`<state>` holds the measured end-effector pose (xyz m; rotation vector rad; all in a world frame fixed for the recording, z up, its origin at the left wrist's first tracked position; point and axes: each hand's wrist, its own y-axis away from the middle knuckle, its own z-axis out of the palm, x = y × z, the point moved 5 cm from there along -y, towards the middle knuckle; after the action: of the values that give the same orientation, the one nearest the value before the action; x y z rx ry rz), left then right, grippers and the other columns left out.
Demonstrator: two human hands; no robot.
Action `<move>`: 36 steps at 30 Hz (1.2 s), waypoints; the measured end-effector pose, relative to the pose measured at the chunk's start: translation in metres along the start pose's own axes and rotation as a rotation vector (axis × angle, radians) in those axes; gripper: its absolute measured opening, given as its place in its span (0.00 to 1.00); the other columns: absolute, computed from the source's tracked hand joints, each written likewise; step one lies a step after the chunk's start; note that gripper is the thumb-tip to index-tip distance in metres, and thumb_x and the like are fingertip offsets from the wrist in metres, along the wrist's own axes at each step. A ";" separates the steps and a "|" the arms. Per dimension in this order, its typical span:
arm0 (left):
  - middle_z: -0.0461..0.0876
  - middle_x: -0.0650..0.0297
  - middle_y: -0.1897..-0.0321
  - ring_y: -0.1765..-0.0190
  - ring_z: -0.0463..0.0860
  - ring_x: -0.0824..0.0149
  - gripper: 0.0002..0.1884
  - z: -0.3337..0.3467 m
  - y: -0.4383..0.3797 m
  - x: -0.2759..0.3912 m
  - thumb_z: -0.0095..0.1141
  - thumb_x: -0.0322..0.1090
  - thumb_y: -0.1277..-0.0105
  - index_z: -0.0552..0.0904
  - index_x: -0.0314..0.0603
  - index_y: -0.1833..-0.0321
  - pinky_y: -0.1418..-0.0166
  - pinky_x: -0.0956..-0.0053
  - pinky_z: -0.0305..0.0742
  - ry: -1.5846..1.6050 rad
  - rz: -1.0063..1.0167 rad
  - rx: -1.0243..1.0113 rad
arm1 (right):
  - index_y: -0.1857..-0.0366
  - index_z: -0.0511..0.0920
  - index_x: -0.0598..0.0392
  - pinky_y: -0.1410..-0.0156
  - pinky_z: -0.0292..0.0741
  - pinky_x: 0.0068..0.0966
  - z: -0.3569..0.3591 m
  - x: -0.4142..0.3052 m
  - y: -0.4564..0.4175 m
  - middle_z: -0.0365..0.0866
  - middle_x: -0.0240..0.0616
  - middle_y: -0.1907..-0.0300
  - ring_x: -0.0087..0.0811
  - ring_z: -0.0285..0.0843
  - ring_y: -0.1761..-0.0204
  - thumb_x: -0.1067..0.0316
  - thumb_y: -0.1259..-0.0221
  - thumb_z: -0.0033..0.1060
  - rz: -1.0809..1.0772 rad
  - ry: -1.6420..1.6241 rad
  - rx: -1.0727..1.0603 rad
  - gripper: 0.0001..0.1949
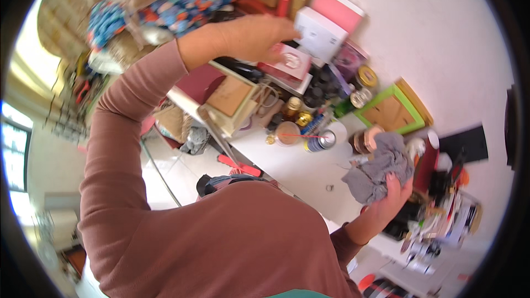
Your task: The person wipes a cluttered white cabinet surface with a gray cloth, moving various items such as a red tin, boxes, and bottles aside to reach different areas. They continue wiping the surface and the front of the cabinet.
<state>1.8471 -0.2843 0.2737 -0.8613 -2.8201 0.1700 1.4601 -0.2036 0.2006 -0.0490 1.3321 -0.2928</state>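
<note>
My left hand (256, 39) reaches over the back of the white table (285, 169), blurred, with thumb and fingers apart. Its fingertips are by a white box (319, 35), and the thumb overlaps a red and pink box (292, 62) in view. Whether it touches either box I cannot tell. In my right hand (395, 194) is a crumpled grey cloth (379, 167), held above the table's right part. Beside the cloth stand a brown jar (362, 140) and a green picture frame (391, 109) leaning at the wall. A small ring-like item (330, 188) lies on the tabletop.
A spray can with a red straw (321, 141), a round tub (287, 133) and several bottles crowd the table. A beige frame (232, 95) lies near its edge. Patterned fabric (198, 0) is piled at upper left; more clutter (443, 211) sits at right.
</note>
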 end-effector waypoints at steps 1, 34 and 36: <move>0.81 0.51 0.45 0.51 0.84 0.57 0.26 -0.027 0.013 0.008 0.65 0.35 0.38 0.76 0.35 0.37 0.45 0.66 0.79 0.066 0.032 0.163 | 0.38 0.70 0.71 0.35 0.74 0.36 0.001 -0.004 0.002 0.78 0.49 0.44 0.37 0.79 0.46 0.72 0.47 0.59 -0.005 -0.009 0.011 0.29; 0.76 0.58 0.37 0.30 0.71 0.52 0.25 0.050 0.223 0.002 0.58 0.21 0.47 0.81 0.43 0.43 0.23 0.39 0.49 -0.119 -0.448 0.441 | 0.47 0.77 0.64 0.44 0.77 0.32 0.181 0.079 0.095 0.82 0.49 0.52 0.44 0.83 0.51 0.71 0.52 0.70 0.087 0.573 -0.948 0.25; 0.78 0.57 0.41 0.34 0.73 0.51 0.21 0.047 0.224 -0.002 0.60 0.23 0.46 0.82 0.41 0.47 0.23 0.39 0.48 -0.118 -0.329 0.405 | 0.47 0.77 0.63 0.44 0.77 0.33 0.178 0.081 0.103 0.82 0.49 0.52 0.45 0.83 0.51 0.70 0.52 0.70 0.099 0.622 -0.883 0.25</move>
<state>1.9600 -0.1030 0.1906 -0.3051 -2.8274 0.7301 1.6671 -0.1473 0.1460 -0.6746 1.9884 0.4218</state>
